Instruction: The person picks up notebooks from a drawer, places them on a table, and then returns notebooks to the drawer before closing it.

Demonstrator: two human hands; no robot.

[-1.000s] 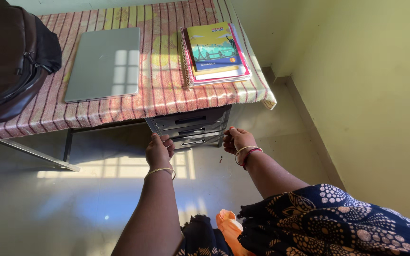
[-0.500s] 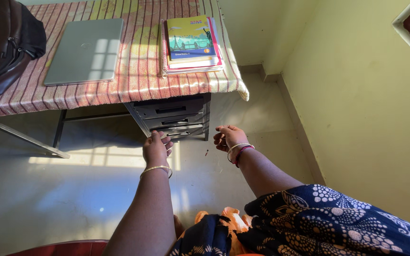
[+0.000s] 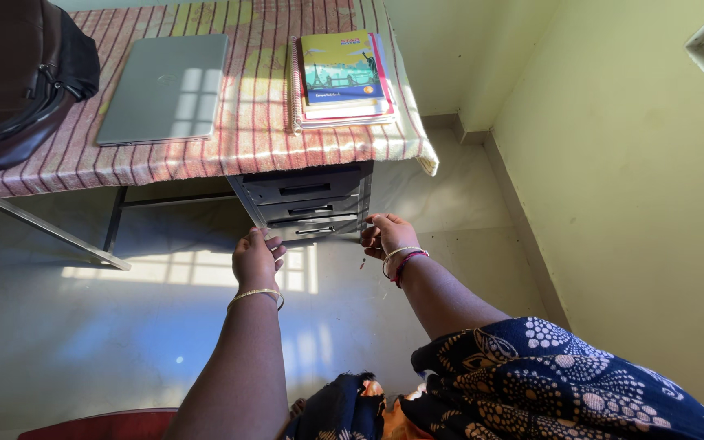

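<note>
Surface (image 3: 205, 159), before me: metal-framed, covered by a cloth (image 3: 262, 122) striped pink and yellow, its corner drooping at the right end. Lying directly on it, left to right: a dark backpack (image 3: 14, 77) at the left end; a closed grey laptop (image 3: 165, 88), flat; a stack of books (image 3: 344, 77), spiral-bound notebook lowest, yellow-and-teal cover uppermost. Under its right end: grey metal drawers (image 3: 307, 200), resting on the pale floor (image 3: 83, 326).

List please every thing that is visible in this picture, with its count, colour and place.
drawer unit: one, dark grey metal, three drawers, under the table's right end
table: one, striped pink cloth cover, top of view
laptop: one, silver, shut, on the table
stack of books: one, yellow cover on top, table's right end
backpack: one, dark brown, table's left end
left hand: one, gold bangle, at the lowest drawer's left
right hand: one, bangles, at its right
</note>
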